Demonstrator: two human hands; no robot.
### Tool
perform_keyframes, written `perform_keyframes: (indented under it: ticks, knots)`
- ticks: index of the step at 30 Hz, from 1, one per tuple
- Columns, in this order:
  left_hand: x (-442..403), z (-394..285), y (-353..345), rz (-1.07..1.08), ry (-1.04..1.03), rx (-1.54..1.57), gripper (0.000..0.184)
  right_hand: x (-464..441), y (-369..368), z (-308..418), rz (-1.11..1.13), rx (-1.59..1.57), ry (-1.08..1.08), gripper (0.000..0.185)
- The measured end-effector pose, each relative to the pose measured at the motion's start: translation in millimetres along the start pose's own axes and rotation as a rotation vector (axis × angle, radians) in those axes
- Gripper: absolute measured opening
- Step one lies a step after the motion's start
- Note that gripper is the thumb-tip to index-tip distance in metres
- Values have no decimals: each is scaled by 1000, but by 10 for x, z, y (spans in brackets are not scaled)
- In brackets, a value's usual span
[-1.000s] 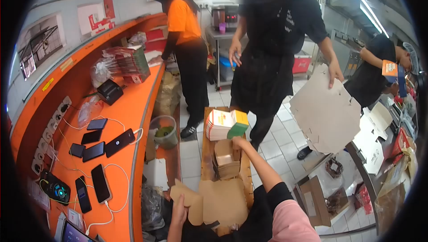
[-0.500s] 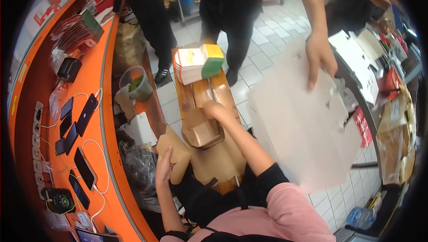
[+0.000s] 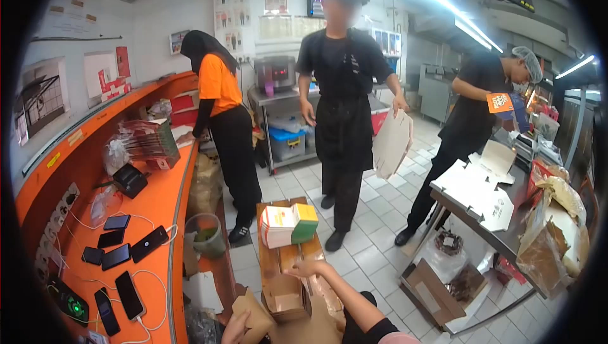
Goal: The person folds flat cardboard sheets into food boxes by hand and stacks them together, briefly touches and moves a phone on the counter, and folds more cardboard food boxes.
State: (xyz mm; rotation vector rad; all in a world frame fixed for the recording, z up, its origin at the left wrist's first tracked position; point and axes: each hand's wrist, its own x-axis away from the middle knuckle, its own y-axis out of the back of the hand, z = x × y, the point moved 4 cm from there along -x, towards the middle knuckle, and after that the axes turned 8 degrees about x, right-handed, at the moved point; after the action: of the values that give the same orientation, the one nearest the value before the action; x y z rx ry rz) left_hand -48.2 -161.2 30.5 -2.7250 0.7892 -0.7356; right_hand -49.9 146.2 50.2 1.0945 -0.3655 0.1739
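A small brown cardboard food box (image 3: pixel 286 298) stands part-folded on the wooden bench, low in the view. My left hand (image 3: pixel 237 327) grips a folded brown cardboard piece (image 3: pixel 253 316) beside it, thumb on the near face. Over the food box's far edge, my right hand (image 3: pixel 308 269) reaches with fingers stretched out; whether it touches the rim I cannot tell. A flat brown card sheet (image 3: pixel 316 325) lies closer to me, partly cut off by the frame. Beyond the right hand sits a stack of white, green and yellow cartons (image 3: pixel 286 225).
The orange counter (image 3: pixel 152 217) on the left bears several phones and cables. A co-worker in black (image 3: pixel 345 103) stands ahead, holding flat white cardboard (image 3: pixel 394 144). Other people are at the counter and the right-hand metal table (image 3: pixel 500 249). A clear bin (image 3: pixel 206 235) stands beside the bench.
My view has tilted up. The co-worker's white cardboard has moved from close on my right to farther ahead. My left hand still grips the folded cardboard; my right stays by the food box.
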Motion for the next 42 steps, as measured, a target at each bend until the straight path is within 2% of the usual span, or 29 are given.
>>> perform_keyframes:
  ticks: [1,3,5,7,9,10,11,12,18,19,20,21,25,27,30,31,33,34,36,37,38,39,41,42]
  knots:
    - [31,-43,6,-20,-10,7,37,-150,229,-44,11,34,3,77]
    - [99,-112,11,-63,-29,33,37,-607,552,-206,-114,109,109,64]
    - [206,-156,25,-123,-46,59,37,-1201,709,-575,-494,36,116,44]
    - [294,-211,32,-172,-61,85,37,-1210,502,-661,-591,0,82,40]
    - [373,-267,23,-227,-70,112,37,-1418,-55,-986,-715,-4,70,37]
    - [412,-287,28,-253,-77,126,37,-1495,-418,-1165,-681,52,58,45]
    - [451,-294,26,-275,-84,139,38,-1597,-824,-1334,-517,246,-58,55]
    - [473,-310,25,-296,-90,152,38,-1503,-1108,-1427,-433,269,-118,55]
    - [488,-408,-78,-349,-108,195,38,-1022,-1226,-1346,-473,266,-333,56]
    - [495,-421,-94,-356,-108,201,38,-935,-1177,-1326,-496,153,-407,57]
    - [496,-441,-108,-358,-113,201,38,-1004,-1362,-1581,-535,-502,-534,46]
    - [499,-453,-123,-364,-119,207,38,-1072,-1369,-1639,-535,-505,-537,46]
    - [575,-490,-166,-373,-149,228,39,-1377,-1347,-1682,-485,129,-148,36]
    - [629,-513,-175,-374,-173,242,39,-1283,-1284,-1607,-566,122,-86,31]
    - [715,-574,-211,-360,-226,283,39,-451,-404,-1097,-898,-380,-95,21]
    - [756,-616,-249,-348,-247,306,39,-120,-154,-837,-1020,-520,37,19]
    - [828,-736,-393,-314,-280,353,40,493,268,-318,-985,-624,239,17]
    - [855,-788,-497,-289,-262,336,42,868,504,58,-885,-668,253,17]
    - [1043,-985,-868,-277,-152,317,39,1549,857,722,-799,-581,398,16]
    - [1008,-914,-877,-82,-196,359,39,1778,931,963,-751,-528,464,18]
    - [1055,-916,-957,-12,-195,316,38,1939,932,1134,-742,-448,548,25]
    - [1112,-881,-983,-39,-188,332,38,2065,905,1282,-710,-454,554,25]
    - [1195,-878,-1118,131,-257,168,37,2265,874,1500,-737,-419,553,33]
    - [1276,-905,-1158,171,-256,137,37,2261,811,1497,-647,-431,527,40]
